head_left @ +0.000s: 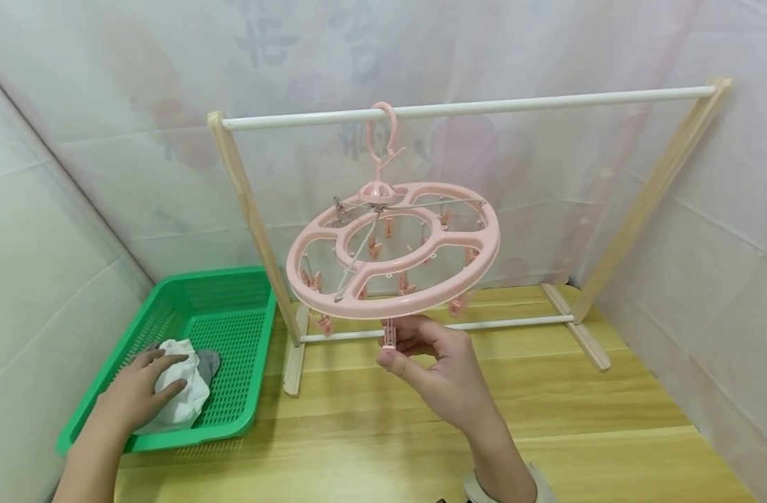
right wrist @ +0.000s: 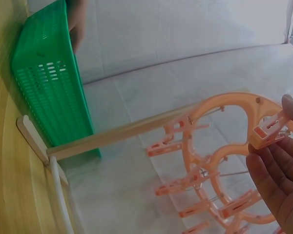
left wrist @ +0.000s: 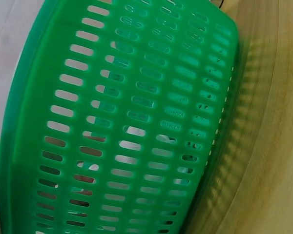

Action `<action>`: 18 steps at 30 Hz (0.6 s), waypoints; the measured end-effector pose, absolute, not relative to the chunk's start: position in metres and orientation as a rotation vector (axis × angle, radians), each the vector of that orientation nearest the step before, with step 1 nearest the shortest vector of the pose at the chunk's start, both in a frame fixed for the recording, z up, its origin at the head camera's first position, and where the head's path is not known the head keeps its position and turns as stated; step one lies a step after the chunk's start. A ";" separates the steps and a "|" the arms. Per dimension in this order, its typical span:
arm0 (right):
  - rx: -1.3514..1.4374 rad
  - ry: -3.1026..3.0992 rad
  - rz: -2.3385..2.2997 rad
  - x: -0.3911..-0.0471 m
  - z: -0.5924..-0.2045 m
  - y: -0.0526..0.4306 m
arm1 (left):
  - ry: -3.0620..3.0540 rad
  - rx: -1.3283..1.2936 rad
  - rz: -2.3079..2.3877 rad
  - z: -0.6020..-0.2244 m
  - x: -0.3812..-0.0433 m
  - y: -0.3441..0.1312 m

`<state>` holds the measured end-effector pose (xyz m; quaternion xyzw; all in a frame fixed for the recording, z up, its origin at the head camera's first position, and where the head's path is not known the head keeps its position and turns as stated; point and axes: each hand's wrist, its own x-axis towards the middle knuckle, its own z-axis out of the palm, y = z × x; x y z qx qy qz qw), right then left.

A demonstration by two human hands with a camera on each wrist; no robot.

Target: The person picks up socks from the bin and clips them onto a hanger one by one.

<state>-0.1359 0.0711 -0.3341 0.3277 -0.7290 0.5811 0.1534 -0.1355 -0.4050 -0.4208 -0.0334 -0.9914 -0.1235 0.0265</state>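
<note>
My right hand (head_left: 449,370) is below the front rim of a pink round drying hanger (head_left: 396,305), pinching one of its hanging pink clothespins (head_left: 390,337) between thumb and fingers. From close up in the right wrist view, that clothespin (right wrist: 269,130) sits between the thumb and the fingertips. My left hand (head_left: 132,397) reaches into a green basket (head_left: 253,391), its loosely spread fingers resting on a crumpled white cloth (head_left: 185,388). A grey piece of fabric (head_left: 209,365) shows beside the white one. In the left wrist view the basket wall (left wrist: 112,112) hides most of the contents.
The hanger's hook (head_left: 385,112) loops over the white top rod (head_left: 515,106) of a stand with wooden legs (head_left: 654,202). More clothespins (head_left: 407,283) dangle from the ring. Underneath lies a wood-grain table (head_left: 358,433), and pale cloth walls (head_left: 547,42) surround it.
</note>
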 end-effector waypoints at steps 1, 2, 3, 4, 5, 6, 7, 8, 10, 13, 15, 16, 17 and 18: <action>0.940 -2.090 1.663 -0.136 -0.334 0.071 | -3.067 -0.098 -0.380 -0.422 -0.136 -0.406; 0.941 -2.090 1.662 -0.136 -0.334 0.071 | -3.071 -0.091 -0.380 -0.423 -0.136 -0.406; 0.943 -2.089 1.657 -0.136 -0.334 0.071 | -3.073 -0.084 -0.383 -0.424 -0.136 -0.407; 0.944 -2.089 1.656 -0.136 -0.334 0.071 | -3.075 -0.078 -0.386 -0.424 -0.136 -0.408; 0.947 -2.087 1.655 -0.136 -0.335 0.071 | -3.077 -0.074 -0.391 -0.425 -0.136 -0.408; 0.944 -2.090 1.660 -0.136 -0.335 0.071 | -3.081 -0.071 -0.391 -0.426 -0.136 -0.409; 0.951 -2.085 1.655 -0.136 -0.335 0.070 | -3.087 -0.068 -0.389 -0.426 -0.136 -0.410; 0.959 -2.078 1.650 -0.137 -0.336 0.070 | -3.093 -0.069 -0.381 -0.426 -0.137 -0.410; 0.962 -2.071 1.649 -0.137 -0.336 0.071 | -3.108 -0.064 -0.368 -0.426 -0.138 -0.412; 0.970 -2.061 1.642 -0.137 -0.336 0.071 | -3.105 -0.050 -0.339 -0.424 -0.139 -0.412; 0.956 -2.073 1.651 -0.137 -0.335 0.072 | -3.078 -0.027 -0.342 -0.422 -0.139 -0.410; 0.950 -2.080 1.656 -0.136 -0.334 0.072 | -3.056 -0.019 -0.347 -0.420 -0.139 -0.409; 0.947 -2.085 1.656 -0.136 -0.334 0.072 | -3.029 -0.013 -0.354 -0.419 -0.138 -0.407; 0.943 -2.091 1.658 -0.135 -0.333 0.072 | -2.997 -0.013 -0.368 -0.417 -0.137 -0.406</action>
